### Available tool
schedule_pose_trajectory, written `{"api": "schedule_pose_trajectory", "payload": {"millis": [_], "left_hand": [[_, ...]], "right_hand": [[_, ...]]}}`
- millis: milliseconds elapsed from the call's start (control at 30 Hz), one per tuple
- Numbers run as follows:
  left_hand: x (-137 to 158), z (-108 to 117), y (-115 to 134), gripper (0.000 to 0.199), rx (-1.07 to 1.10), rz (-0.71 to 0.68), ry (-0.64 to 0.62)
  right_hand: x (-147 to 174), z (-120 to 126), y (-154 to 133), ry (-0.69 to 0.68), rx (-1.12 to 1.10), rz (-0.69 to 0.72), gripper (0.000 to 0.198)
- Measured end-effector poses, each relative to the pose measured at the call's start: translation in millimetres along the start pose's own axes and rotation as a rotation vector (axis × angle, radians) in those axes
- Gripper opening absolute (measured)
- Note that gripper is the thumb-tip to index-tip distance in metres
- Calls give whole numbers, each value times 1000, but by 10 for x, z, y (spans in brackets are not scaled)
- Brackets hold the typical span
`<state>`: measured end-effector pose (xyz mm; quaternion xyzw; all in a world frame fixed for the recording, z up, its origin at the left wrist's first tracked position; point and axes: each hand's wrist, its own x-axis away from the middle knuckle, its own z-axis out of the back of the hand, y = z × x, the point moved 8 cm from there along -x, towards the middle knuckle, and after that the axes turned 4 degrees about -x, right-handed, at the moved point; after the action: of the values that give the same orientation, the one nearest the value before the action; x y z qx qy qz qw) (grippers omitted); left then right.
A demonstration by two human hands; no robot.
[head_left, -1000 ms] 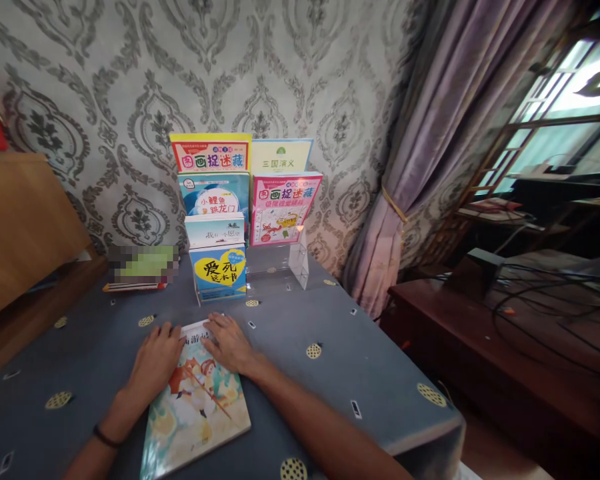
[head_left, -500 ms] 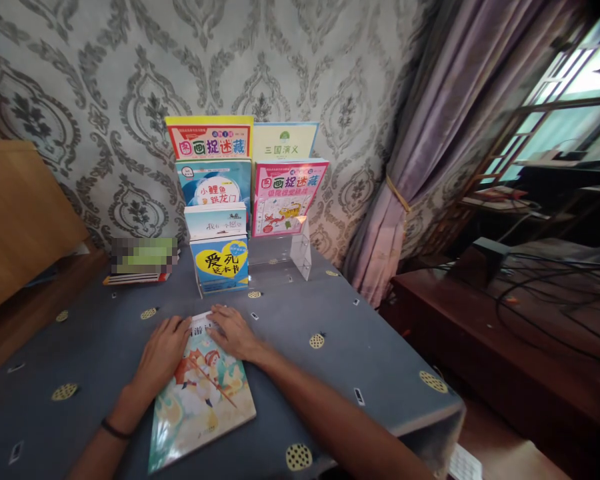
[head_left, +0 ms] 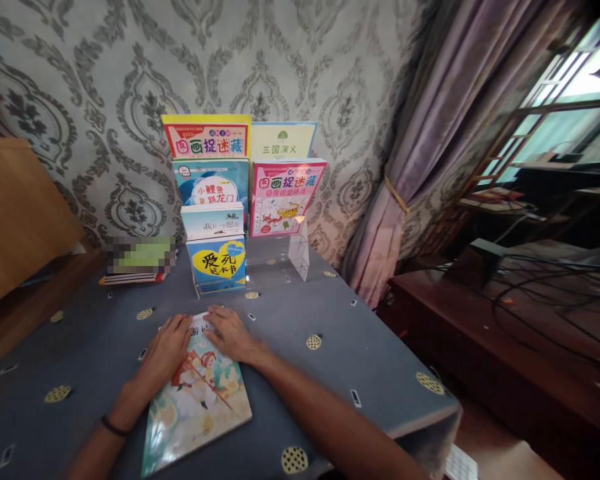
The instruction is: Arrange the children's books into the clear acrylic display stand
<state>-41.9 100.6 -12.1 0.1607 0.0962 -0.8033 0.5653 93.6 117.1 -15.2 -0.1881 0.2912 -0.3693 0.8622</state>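
Note:
A picture-covered paperback book (head_left: 207, 393) lies face up on the patterned tablecloth, tilted slightly from upright in view. My left hand (head_left: 167, 350) rests over its upper left edge, fingers stretched flat towards the title. Across the upper right corner lies my right hand (head_left: 230, 337), its fingers extended at the top edge and its thumb on the cover. Both hands touch the book without visibly wrapping round it. Part of the title is hidden beneath them. Behind, a clear acrylic book stand (head_left: 300, 257) holds several books in tiers, with a blue book with a yellow heart (head_left: 217, 263) in front.
A short pile of books (head_left: 135, 277) lies left of the stand, its top blurred out. The grey-blue tablecloth (head_left: 280, 380) has pineapple prints. Wallpaper rises behind, and a purple curtain (head_left: 430, 133) hangs at right. Cables (head_left: 535, 313) lie over a dark red surface (head_left: 480, 353).
The view has shifted slightly, so the scene sits a little further left. Both hands remain on the upper part of the book.

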Motion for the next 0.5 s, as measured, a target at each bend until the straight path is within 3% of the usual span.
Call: {"api": "schedule_pose_trajectory", "payload": {"millis": [200,500], "left_hand": [[-70,-12,143,40,14,-93,16],[-101,7,201,34,-13,-51,12]], "right_hand": [[3,17,-30,14,-4,7,37],[-5,52,26,41,-24,-12,33]]}}
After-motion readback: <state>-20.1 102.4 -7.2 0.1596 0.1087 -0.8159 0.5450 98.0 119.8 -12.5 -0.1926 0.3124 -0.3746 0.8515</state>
